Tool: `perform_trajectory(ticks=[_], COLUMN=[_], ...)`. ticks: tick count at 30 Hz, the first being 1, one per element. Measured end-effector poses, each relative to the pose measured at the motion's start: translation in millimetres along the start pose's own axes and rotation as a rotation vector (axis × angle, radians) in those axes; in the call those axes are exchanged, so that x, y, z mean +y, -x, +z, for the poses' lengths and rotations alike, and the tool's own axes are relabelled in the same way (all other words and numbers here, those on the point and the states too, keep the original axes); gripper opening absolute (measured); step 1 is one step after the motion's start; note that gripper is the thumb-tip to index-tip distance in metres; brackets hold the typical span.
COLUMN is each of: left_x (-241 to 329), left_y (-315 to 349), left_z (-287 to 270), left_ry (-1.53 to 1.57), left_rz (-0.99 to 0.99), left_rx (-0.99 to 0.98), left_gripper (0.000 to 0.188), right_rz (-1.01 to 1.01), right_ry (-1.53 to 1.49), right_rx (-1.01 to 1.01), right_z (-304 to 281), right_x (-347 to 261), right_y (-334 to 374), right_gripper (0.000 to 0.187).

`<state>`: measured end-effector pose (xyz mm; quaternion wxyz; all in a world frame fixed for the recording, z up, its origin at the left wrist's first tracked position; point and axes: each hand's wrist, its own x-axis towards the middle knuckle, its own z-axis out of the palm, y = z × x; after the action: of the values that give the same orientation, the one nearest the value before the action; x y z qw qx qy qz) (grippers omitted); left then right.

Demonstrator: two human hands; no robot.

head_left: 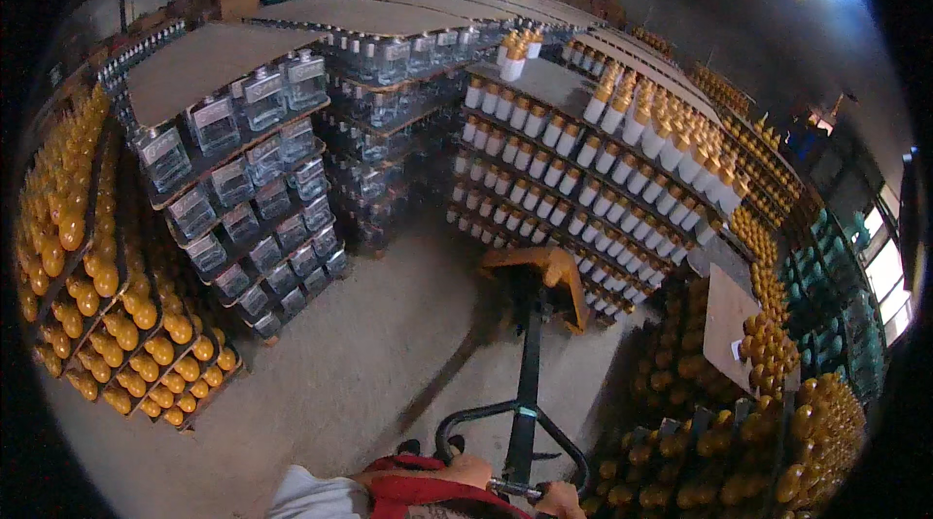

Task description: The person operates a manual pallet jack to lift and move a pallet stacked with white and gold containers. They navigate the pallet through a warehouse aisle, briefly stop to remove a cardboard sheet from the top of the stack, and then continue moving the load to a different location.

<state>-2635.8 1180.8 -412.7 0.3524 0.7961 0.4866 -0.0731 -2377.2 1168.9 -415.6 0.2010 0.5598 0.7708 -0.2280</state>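
Both my hands are at the handle [529, 402] of a pallet jack, low in the picture. Near the left end of its grip bar, my left hand [472, 472] is closed, its forearm coming from a white sleeve. My right hand [561, 499] is wrapped round the bar's right end, partly cut off by the lower edge. A dark shaft runs from the handle up to the yellow pallet jack [549, 271]. Directly beyond it stands a tall layered stack of white bottles with gold tops [573, 193]; the forks are hidden.
Clear glass bottles [233, 179] are stacked in layers at left, beside a stack of amber-gold bottles [126, 344]. More gold bottles [719, 451] stand close on my right, near an upright brown board [729, 329]. Bare concrete floor [321, 383] lies between the stacks.
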Motion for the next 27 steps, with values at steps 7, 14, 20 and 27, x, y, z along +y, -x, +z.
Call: perform_trajectory(ticks=[7, 14, 20, 27], left_x=[-6.5, -12.8, -12.4, -17.0], left_y=[17.7, 38.7, 55.8, 65.7], left_z=[8.7, 19.8, 33.1, 73.2], left_ry=[0.035, 0.077, 0.086, 0.029], left_rz=[0.056, 0.063, 0.076, 0.097], left_rx=[-0.003, 0.017, 0.007, -0.036], left_gripper=[0.026, 0.026, 0.026, 0.027], right_rz=[0.04, 0.056, 0.068, 0.14], right_ry=[-0.034, -0.026, -0.797, -0.541], right_rx=[0.145, 0.0, 0.022, 0.012], right_z=[66.1, 1.9, 151.1, 172.5], right_x=[21.6, -60.0, 20.7, 1.6], right_y=[-5.4, 47.4, 8.3, 23.0], right_gripper=[0.04, 0.027, 0.036, 0.038])
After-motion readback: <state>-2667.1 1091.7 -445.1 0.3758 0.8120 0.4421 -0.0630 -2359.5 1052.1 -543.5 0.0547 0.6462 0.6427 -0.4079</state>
